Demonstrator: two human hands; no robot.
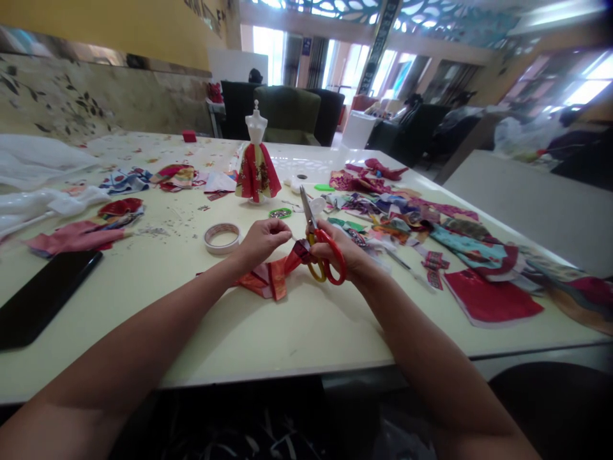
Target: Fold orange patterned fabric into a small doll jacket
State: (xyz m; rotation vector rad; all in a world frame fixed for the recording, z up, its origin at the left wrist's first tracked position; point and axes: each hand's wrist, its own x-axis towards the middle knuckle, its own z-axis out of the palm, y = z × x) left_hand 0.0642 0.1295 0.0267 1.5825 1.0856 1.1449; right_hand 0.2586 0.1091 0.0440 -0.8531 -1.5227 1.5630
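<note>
My right hand [345,249] holds a pair of scissors [309,209], with one red and one yellow handle loop and the blades pointing up and away. Just left of the handles, an orange and dark red strip of fabric [276,278] runs down to the table. Its upper end is by my right fingers; whether they grip it too is unclear. My left hand [266,241] is closed in a pinch beside the strip's upper end. A thin pale bit shows at its fingertips, too small to name. Close to my left hand lies a roll of tape [223,237].
A small dress form [257,147] in a red and cream skirt stands farther back. Before it sits a green dish of pins [280,213]. Fabric scraps [383,207] heap up on the right, near a red cloth [493,297]. A black phone [45,297] lies left.
</note>
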